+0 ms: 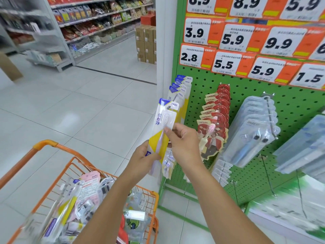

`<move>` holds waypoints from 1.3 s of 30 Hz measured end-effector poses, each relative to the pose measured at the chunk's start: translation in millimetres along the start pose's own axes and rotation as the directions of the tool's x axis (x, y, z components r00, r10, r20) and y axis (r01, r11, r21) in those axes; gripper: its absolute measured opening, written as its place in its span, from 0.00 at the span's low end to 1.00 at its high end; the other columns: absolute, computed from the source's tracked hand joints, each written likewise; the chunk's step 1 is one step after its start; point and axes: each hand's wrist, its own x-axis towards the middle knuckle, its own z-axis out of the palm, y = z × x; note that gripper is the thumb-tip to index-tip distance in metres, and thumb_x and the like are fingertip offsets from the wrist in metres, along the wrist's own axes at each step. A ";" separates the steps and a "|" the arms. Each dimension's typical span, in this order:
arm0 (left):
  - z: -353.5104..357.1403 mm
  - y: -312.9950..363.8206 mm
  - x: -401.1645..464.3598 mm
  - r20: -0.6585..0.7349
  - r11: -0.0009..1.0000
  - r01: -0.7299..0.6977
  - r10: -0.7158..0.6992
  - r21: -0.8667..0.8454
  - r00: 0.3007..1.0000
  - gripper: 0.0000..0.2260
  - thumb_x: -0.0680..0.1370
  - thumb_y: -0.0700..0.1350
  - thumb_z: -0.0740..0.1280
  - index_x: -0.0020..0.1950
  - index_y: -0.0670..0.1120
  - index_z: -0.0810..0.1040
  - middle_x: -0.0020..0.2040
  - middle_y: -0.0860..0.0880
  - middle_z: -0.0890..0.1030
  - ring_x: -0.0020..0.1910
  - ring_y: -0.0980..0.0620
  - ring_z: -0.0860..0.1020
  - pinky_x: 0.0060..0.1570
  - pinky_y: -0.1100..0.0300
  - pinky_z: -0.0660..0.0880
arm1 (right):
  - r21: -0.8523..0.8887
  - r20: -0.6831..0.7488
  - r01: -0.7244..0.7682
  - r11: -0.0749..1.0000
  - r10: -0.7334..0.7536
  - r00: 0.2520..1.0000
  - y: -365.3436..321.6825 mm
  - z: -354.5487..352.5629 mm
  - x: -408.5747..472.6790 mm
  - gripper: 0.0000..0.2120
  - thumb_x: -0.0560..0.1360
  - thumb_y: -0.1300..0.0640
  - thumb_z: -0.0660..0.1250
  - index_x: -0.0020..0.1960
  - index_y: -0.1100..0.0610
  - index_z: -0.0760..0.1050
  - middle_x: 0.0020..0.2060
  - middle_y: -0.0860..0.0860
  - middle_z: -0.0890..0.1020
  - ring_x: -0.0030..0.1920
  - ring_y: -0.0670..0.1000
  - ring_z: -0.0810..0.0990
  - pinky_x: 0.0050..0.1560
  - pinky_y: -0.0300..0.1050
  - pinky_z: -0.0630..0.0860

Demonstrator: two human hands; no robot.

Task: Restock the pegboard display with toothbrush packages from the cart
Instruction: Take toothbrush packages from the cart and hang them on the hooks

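A white and yellow toothbrush package (162,120) is held upright in front of the green pegboard (246,95). My left hand (143,160) grips its lower end. My right hand (182,141) pinches its middle, just below the clear blister. The package's hang hole sits at the tip of a metal peg (171,103). Several matching packages (182,85) hang further back on that same peg. The orange cart (52,148) at lower left holds several mixed toothbrush packages (73,201).
Red canban packages (216,111) and clear blister packs (253,127) hang on pegs to the right. Bare hooks (267,175) stick out lower down. Orange price tags (233,39) cover the board's top. Stacked cartons (146,44) and shelves (98,23) stand across the tiled aisle.
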 end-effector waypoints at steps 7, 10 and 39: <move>3.3 -3.8 17.5 -0.149 0.995 0.042 -0.029 0.086 0.988 0.18 0.71 0.51 0.72 0.57 0.47 0.75 0.46 0.53 0.80 0.45 0.50 0.78 0.45 0.59 0.72 | 0.020 -0.148 -0.079 0.997 0.081 0.986 3.7 6.0 26.1 0.17 0.77 0.50 0.70 0.35 0.60 0.75 0.27 0.56 0.76 0.30 0.49 0.72 0.37 0.55 0.78; 3.5 -7.0 17.6 -0.251 0.996 0.041 -0.020 0.078 0.968 0.21 0.77 0.47 0.72 0.69 0.53 0.71 0.60 0.55 0.77 0.60 0.53 0.75 0.56 0.58 0.72 | 0.070 -0.230 -0.178 0.982 0.189 0.955 0.7 9.3 42.1 0.19 0.79 0.53 0.70 0.32 0.56 0.70 0.21 0.41 0.68 0.26 0.45 0.64 0.33 0.42 0.66; -241.5 -261.4 -208.8 -0.787 0.828 0.560 -0.359 -0.020 0.503 0.17 0.76 0.44 0.71 0.64 0.44 0.76 0.54 0.51 0.78 0.52 0.50 0.77 0.49 0.60 0.69 | -0.489 0.456 -0.456 0.743 0.664 0.593 155.1 299.3 -153.1 0.22 0.72 0.50 0.76 0.61 0.59 0.76 0.50 0.52 0.81 0.48 0.53 0.80 0.52 0.49 0.78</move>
